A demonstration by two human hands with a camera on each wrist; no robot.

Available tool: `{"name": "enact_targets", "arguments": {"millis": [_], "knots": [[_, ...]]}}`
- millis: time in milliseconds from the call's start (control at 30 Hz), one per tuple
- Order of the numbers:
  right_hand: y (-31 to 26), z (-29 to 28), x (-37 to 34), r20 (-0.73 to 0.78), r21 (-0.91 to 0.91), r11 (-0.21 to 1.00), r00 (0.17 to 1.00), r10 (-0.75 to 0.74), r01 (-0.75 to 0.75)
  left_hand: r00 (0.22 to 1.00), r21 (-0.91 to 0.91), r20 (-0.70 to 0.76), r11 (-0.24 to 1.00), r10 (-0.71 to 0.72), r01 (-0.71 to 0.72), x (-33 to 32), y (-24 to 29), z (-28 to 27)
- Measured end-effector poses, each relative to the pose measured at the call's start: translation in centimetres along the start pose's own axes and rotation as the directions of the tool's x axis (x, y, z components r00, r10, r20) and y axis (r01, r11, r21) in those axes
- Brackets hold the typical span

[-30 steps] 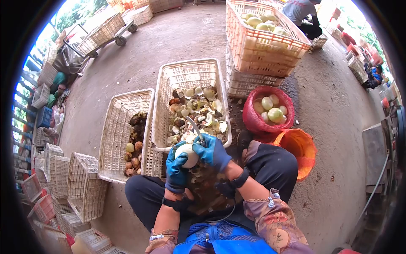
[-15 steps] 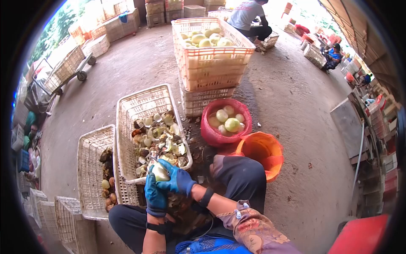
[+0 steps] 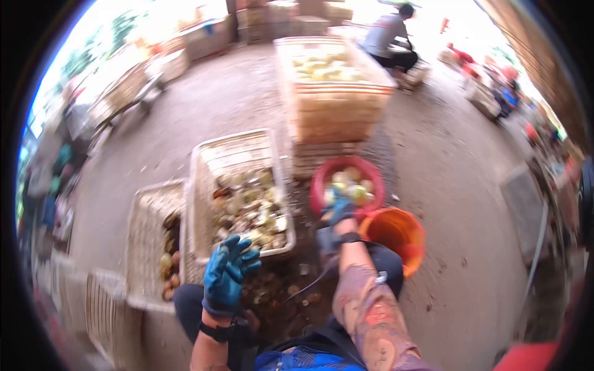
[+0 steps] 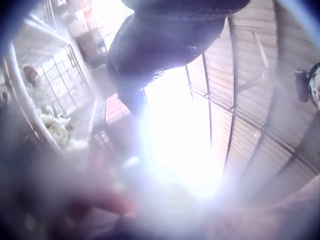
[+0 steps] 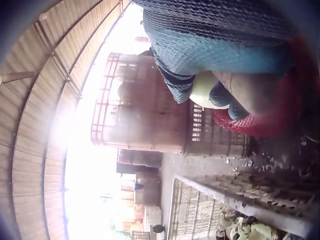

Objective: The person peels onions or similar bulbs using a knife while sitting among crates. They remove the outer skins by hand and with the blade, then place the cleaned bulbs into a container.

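Observation:
Blue rubber gloves cover both hands. My right hand (image 3: 339, 211) reaches over the pink tub (image 3: 318, 188), which holds several peeled onions (image 3: 357, 193). In the right wrist view its fingers curl round a pale green onion (image 5: 202, 91); a blurred grey-brown shape lies beside it. My left hand (image 3: 226, 275) is raised near the front edge of the crate of peelings (image 3: 197, 204), fingers apart and loosely bent, nothing in them. Only its dark glove (image 4: 155, 55) shows in the left wrist view, against glare.
A lower crate (image 3: 143, 235) with brown onions stands at left. An orange bucket (image 3: 413, 242) is beside my right knee. Behind the tub rise stacked crates (image 3: 337, 111) topped with peeled onions. A person (image 3: 385, 40) squats farther back; a trolley (image 3: 124, 102) is at left.
Both hands held a peeled onion together over the crate of peelings, a knife in the right. Now they are apart: the right has moved right to the pink tub, the left is empty.

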State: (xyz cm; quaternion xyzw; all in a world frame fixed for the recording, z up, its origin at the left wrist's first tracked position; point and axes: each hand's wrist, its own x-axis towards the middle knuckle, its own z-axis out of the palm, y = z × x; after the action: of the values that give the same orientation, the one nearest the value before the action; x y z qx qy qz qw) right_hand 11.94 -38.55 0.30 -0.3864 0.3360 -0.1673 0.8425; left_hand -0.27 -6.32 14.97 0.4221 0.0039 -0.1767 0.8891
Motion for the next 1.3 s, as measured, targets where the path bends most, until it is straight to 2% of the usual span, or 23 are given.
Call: {"name": "enact_targets", "arguments": {"millis": [67,167,233,267,333,400,433,467,500,533,600,667,700,767,833,867,900,967,1067,1133,1167,1267,1300], "knots": [[0.3,-1.0,2.0,-0.056,-0.059,0.998,0.998,-0.002,-0.001,0.992,-0.02,0.011,0.992,0.128,-0.128,-1.1,3.6,-2.6],[0.6,-2.5,2.5,-0.119,-0.176,0.982,0.992,0.043,-0.064,0.925,0.026,-0.121,0.933,0.361,-0.36,-4.0,9.7,-7.7],[0.9,-2.7,2.0,-0.06,-0.197,0.972,0.991,0.122,-0.131,0.851,0.087,-0.239,0.883,0.468,-0.461,-6.8,12.6,-12.6],[0.8,-3.5,2.4,0.072,-0.16,0.958,0.965,0.251,-0.237,0.81,0.135,-0.3,0.862,0.505,-0.488,-8.2,13.6,-15.7],[0.9,-3.4,2.1,0.217,-0.191,0.953,0.937,0.274,-0.234,0.724,0.138,-0.497,0.868,0.477,-0.477,-10.8,14.5,-22.4],[-0.8,-0.2,-2.9,0.361,-0.233,0.965,0.91,0.204,-0.124,0.619,0.073,-0.719,0.92,0.316,-0.384,-12.4,14.7,-28.9],[-1.7,1.4,-5.4,0.432,-0.313,0.947,0.878,0.208,-0.071,0.607,0.027,-0.753,0.932,0.256,-0.36,-12.8,14.1,-32.1],[-3.0,3.7,-9.2,0.484,-0.35,0.933,0.836,0.26,-0.087,0.595,-0.02,-0.78,0.942,0.195,-0.334,-12.8,13.9,-34.4],[-3.8,5.3,-12.4,0.544,-0.401,0.915,0.792,0.276,-0.044,0.508,-0.013,-0.847,0.95,0.155,-0.311,-11.7,13.9,-34.3],[-4.1,6.5,-15.0,0.6,-0.445,0.895,0.743,0.296,0.004,0.478,-0.04,-0.872,0.956,0.109,-0.292,-10.7,13.9,-34.5],[-3.9,7.7,-18.9,0.565,-0.523,0.852,0.739,0.368,-0.024,0.738,-0.195,-0.67,0.94,0.081,-0.279,-9.8,12.7,-41.2],[-2.5,7.4,-20.0,0.527,-0.537,0.839,0.741,0.417,-0.091,0.483,-0.05,-0.874,0.98,0.051,-0.194,-5.7,12.8,-39.2],[-1.4,7.3,-19.6,0.488,-0.557,0.825,0.765,0.421,-0.099,0.526,-0.109,-0.849,0.988,-0.036,-0.109,-4.2,12.6,-41.7],[0.5,8.0,-19.3,0.456,-0.566,0.817,0.785,0.42,-0.108,0.704,-0.068,-0.703,0.995,-0.098,0.07,-1.6,11.3,-47.6],[1.5,10.1,-20.4,0.467,-0.553,0.826,0.781,0.415,-0.108,0.639,0.086,-0.761,0.958,-0.113,0.272,1.2,10.4,-47.5],[1.8,10.7,-20.4,0.454,-0.587,0.805,0.785,0.421,-0.092,0.487,0.184,-0.872,0.897,-0.04,0.403,3.3,10.4,-44.8],[2.0,10.9,-20.5,0.441,-0.618,0.782,0.789,0.426,-0.077,0.451,0.244,-0.892,0.86,0.018,0.449,4.2,10.5,-44.1],[2.1,11.5,-20.8,0.388,-0.652,0.751,0.804,0.451,-0.106,0.501,0.387,-0.854,0.817,0.143,0.426,5.5,8.6,-50.3],[2.2,12.2,-20.8,0.38,-0.649,0.753,0.812,0.443,-0.107,0.488,0.466,-0.843,0.763,0.227,0.449,6.2,6.9,-56.9],[2.7,12.2,-20.4,0.34,-0.682,0.724,0.83,0.442,-0.106,0.464,0.477,-0.855,0.704,0.233,0.526,6.5,6.5,-57.7],[3.0,12.1,-20.1,0.317,-0.705,0.7,0.833,0.453,-0.113,0.518,0.527,-0.807,0.739,0.282,0.419,7.2,5.8,-58.3],[3.8,11.7,-19.4,0.272,-0.78,0.617,0.831,0.485,-0.104,0.566,0.783,-0.621,0.394,0.542,0.481,11.4,5.3,-57.1],[3.8,12.1,-19.5,0.257,-0.793,0.601,0.836,0.485,-0.105,0.617,0.71,-0.691,0.513,0.376,0.482,13.0,5.7,-57.1]]}}
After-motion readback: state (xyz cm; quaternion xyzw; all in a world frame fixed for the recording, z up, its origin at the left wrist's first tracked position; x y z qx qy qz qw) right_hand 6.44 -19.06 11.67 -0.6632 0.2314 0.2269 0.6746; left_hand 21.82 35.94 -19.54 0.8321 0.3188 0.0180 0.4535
